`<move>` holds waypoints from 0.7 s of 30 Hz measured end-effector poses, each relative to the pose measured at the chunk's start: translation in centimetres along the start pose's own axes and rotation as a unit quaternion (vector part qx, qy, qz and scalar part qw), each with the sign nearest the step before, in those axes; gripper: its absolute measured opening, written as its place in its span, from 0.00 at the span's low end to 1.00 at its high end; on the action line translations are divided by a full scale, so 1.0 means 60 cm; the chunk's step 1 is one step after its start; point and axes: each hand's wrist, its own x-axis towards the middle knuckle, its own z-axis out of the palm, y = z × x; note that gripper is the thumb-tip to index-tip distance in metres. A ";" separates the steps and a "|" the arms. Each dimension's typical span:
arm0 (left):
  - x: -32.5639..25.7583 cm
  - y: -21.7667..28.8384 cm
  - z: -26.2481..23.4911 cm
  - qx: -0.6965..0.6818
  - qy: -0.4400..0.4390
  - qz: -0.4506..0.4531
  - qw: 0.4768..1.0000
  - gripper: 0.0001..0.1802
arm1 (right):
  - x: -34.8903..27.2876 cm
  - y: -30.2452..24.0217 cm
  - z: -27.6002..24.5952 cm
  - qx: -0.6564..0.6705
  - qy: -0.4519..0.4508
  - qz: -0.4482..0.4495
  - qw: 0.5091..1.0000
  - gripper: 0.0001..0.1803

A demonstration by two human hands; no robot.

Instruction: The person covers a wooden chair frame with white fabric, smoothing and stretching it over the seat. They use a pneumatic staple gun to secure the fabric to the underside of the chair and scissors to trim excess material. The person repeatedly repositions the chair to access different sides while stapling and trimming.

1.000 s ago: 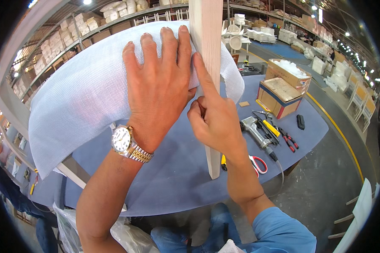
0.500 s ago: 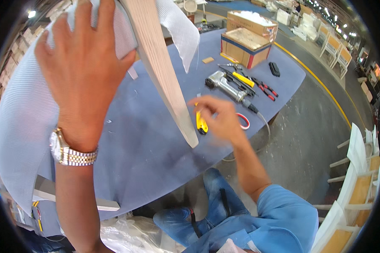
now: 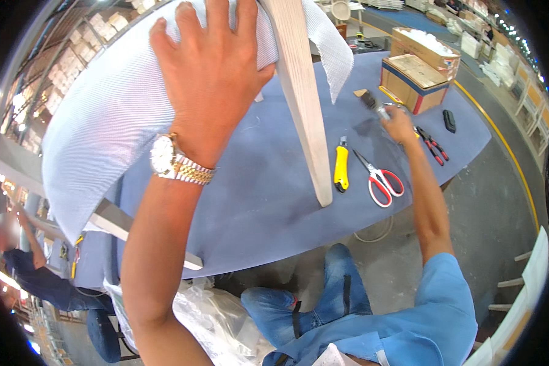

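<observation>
My left hand (image 3: 210, 79), with a metal watch on its wrist, lies flat with spread fingers on white mesh fabric (image 3: 97, 128) that covers a raised piece of furniture. A pale wooden leg (image 3: 305, 116) slants down from under the fabric, just right of my thumb. My right hand (image 3: 399, 125) is stretched far across the blue table (image 3: 256, 207) and closed around a grey metal hand tool (image 3: 378, 108).
A yellow utility knife (image 3: 341, 168), red-handled scissors (image 3: 381, 180), red pliers (image 3: 432, 146) and a small black object (image 3: 449, 120) lie on the table. Cardboard boxes (image 3: 415, 73) stand at the back. Clear plastic bags (image 3: 213, 317) lie by my knees; another person (image 3: 36, 274) works at far left.
My right hand left the wooden leg, passed over the knife and scissors, and reached out to the grey tool. My left hand stayed on the fabric.
</observation>
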 end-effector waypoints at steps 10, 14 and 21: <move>-0.004 0.004 0.008 0.014 -0.003 0.018 1.000 0.58 | -0.216 -0.252 -0.297 0.484 0.095 -0.085 0.866 0.21; -0.003 -0.003 0.002 0.043 -0.031 0.028 0.998 0.59 | -0.336 -0.346 -0.207 0.776 -0.017 -0.084 0.625 0.33; 0.001 -0.003 0.009 0.074 -0.072 0.081 0.991 0.67 | -0.406 -0.514 -0.043 0.926 -0.375 0.003 -0.048 0.33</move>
